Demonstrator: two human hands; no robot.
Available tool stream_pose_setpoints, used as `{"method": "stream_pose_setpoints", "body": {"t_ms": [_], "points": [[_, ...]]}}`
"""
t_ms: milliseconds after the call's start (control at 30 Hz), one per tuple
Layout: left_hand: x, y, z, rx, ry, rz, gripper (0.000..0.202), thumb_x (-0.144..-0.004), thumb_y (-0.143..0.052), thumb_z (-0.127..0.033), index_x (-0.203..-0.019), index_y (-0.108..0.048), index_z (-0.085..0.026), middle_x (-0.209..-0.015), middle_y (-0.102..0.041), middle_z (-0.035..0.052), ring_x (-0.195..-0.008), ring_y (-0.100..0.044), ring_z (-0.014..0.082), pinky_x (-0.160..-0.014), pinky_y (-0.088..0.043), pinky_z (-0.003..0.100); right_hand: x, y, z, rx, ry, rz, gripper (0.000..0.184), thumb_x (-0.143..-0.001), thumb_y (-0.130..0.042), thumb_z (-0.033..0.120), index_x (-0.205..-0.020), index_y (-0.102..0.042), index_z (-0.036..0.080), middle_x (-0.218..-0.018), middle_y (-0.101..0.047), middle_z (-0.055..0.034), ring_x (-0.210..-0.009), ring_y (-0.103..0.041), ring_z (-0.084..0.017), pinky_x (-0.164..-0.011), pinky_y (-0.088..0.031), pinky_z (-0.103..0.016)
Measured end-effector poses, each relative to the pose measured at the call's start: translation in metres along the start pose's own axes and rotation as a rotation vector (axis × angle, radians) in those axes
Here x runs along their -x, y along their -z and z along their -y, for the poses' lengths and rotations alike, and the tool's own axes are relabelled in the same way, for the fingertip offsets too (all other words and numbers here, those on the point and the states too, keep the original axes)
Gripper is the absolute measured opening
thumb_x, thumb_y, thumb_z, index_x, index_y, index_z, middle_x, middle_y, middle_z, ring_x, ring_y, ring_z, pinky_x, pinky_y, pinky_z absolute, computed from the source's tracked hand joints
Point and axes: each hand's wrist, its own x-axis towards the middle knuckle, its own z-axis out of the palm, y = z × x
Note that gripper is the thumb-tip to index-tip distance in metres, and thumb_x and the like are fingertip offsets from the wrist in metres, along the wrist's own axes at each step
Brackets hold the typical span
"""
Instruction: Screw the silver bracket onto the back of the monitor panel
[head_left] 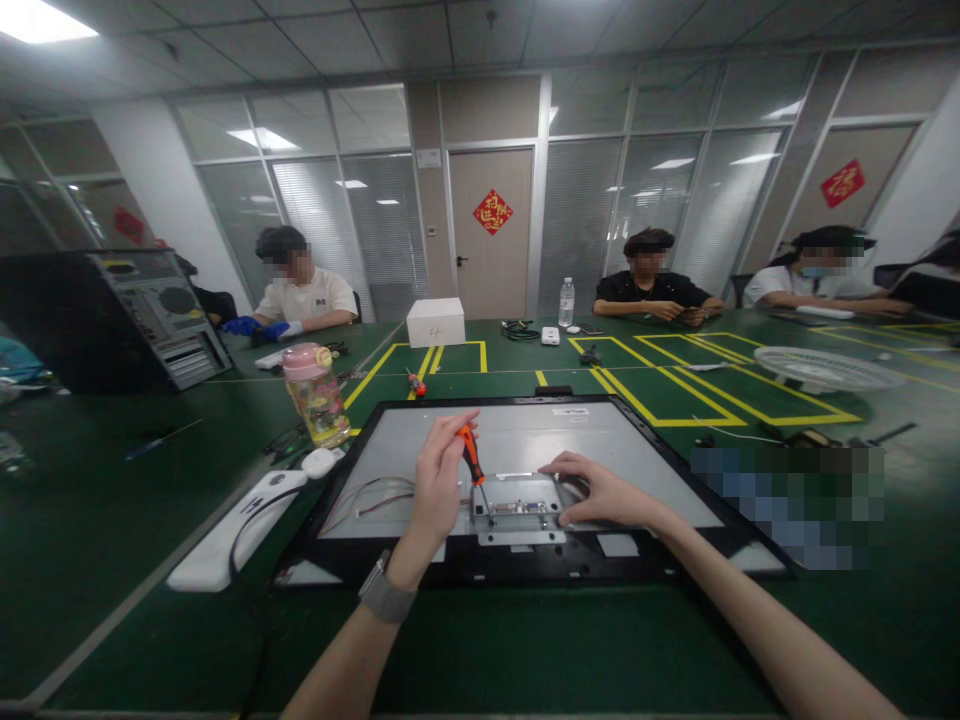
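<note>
In the head view a flat display panel (600, 455) lies back side up, with a black frame around its grey backing. A metal bracket with a row of ports (517, 508) is at its near middle. My left hand (440, 470) is closed around an orange and black screwdriver (472, 455), whose shaft slants down to the bracket's left part. The exact tip contact is too small to tell. My right hand (600, 488) rests at the bracket's right end, thumb and fingers gripping its edge. Thin wires (375, 503) run across the panel on the left.
To the left stand a pink-lidded bottle (309, 395), a white power strip (236, 530) with a black cable, and an open computer case (120, 315). Behind the panel are a white box (436, 323) and a water bottle (566, 302). Several people sit across the green table.
</note>
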Motion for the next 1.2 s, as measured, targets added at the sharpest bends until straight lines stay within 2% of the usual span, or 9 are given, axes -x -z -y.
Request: {"method": "stream_pose_setpoints", "body": {"t_ms": [167, 367, 500, 633, 700, 867, 1000, 1100, 1200], "points": [[0.001, -0.001, -0.001, 0.03, 0.003, 0.084, 0.03, -0.096, -0.049, -0.031, -0.118, -0.068, -0.022, -0.1, -0.064, 0.0055, -0.087, -0.064, 0.0181, -0.08, -0.049, 0.029, 0.001, 0.001, 0.002, 0.054, 0.008, -0.009, 0.071, -0.067, -0.082, 0.051, -0.129, -0.064, 0.022, -0.118, -0.057, -0.0093, -0.111, -0.057, -0.031, -0.099, -0.045, -0.043], [-0.002, 0.0, 0.0, -0.061, -0.068, 0.023, 0.02, -0.091, -0.057, -0.028, -0.102, -0.073, -0.022, -0.086, -0.059, 0.0022, -0.08, -0.056, 0.0165, -0.074, -0.045, 0.027, 0.001, 0.001, -0.001, 0.027, 0.019, -0.002, 0.069, -0.067, -0.082, 0.05, -0.128, -0.064, 0.023, -0.118, -0.057, -0.0086, -0.112, -0.056, -0.031, -0.1, -0.044, -0.044], [-0.003, 0.002, -0.001, -0.019, -0.008, 0.025, 0.029, -0.095, -0.046, -0.029, -0.106, -0.072, -0.021, -0.099, -0.064, 0.0048, -0.091, -0.06, 0.0191, -0.083, -0.046, 0.031, 0.001, 0.0, -0.001, 0.008, 0.019, -0.005, 0.068, -0.067, -0.083, 0.048, -0.128, -0.064, 0.023, -0.118, -0.056, -0.0084, -0.11, -0.057, -0.03, -0.098, -0.046, -0.043], [-0.002, 0.0, -0.001, 0.054, 0.05, 0.063, 0.031, -0.095, -0.049, -0.033, -0.116, -0.068, -0.02, -0.107, -0.068, 0.0072, -0.096, -0.064, 0.0203, -0.088, -0.048, 0.033, 0.001, 0.0, -0.001, 0.002, 0.025, -0.008, 0.067, -0.067, -0.083, 0.045, -0.127, -0.064, 0.021, -0.117, -0.056, -0.009, -0.11, -0.057, -0.03, -0.099, -0.045, -0.044], [-0.002, -0.001, 0.001, 0.058, 0.058, 0.078, 0.031, -0.095, -0.052, -0.034, -0.117, -0.067, -0.019, -0.104, -0.068, 0.0073, -0.095, -0.065, 0.02, -0.088, -0.05, 0.032, 0.001, 0.0, -0.002, -0.002, 0.031, -0.012, 0.067, -0.067, -0.083, 0.045, -0.126, -0.064, 0.021, -0.116, -0.055, -0.009, -0.11, -0.057, -0.029, -0.098, -0.045, -0.043], [-0.003, -0.002, 0.004, -0.021, -0.018, 0.002, 0.022, -0.087, -0.062, -0.03, -0.104, -0.072, -0.02, -0.091, -0.065, 0.0034, -0.086, -0.062, 0.0169, -0.08, -0.05, 0.027, 0.0, -0.002, -0.007, -0.024, 0.041, -0.016, 0.068, -0.067, -0.083, 0.048, -0.126, -0.064, 0.021, -0.116, -0.055, -0.0084, -0.109, -0.057, -0.029, -0.098, -0.045, -0.043], [-0.004, 0.0, 0.003, 0.068, 0.07, -0.002, 0.03, -0.093, -0.05, -0.033, -0.107, -0.072, -0.018, -0.102, -0.069, 0.0069, -0.092, -0.065, 0.0195, -0.085, -0.05, 0.031, -0.001, -0.002, -0.009, -0.017, 0.042, -0.012, 0.068, -0.067, -0.083, 0.048, -0.127, -0.063, 0.022, -0.116, -0.055, -0.0083, -0.109, -0.057, -0.028, -0.097, -0.046, -0.042], [-0.005, 0.001, 0.0, 0.11, 0.138, 0.018, 0.032, -0.091, -0.053, -0.037, -0.109, -0.071, -0.017, -0.094, -0.07, 0.0066, -0.082, -0.066, 0.0187, -0.082, -0.052, 0.032, -0.001, -0.002, -0.008, -0.014, 0.042, -0.009, 0.067, -0.067, -0.082, 0.049, -0.126, -0.063, 0.023, -0.117, -0.055, -0.0078, -0.109, -0.057, -0.028, -0.097, -0.046, -0.041], [-0.006, 0.002, 0.0, 0.061, 0.089, -0.006, 0.026, -0.085, -0.062, -0.035, -0.102, -0.074, -0.019, -0.085, -0.064, 0.0028, -0.076, -0.062, 0.0157, -0.076, -0.052, 0.027, 0.0, -0.001, -0.007, -0.013, 0.042, -0.01, 0.067, -0.067, -0.082, 0.05, -0.126, -0.064, 0.023, -0.116, -0.056, -0.0079, -0.109, -0.057, -0.028, -0.098, -0.045, -0.042]]}}
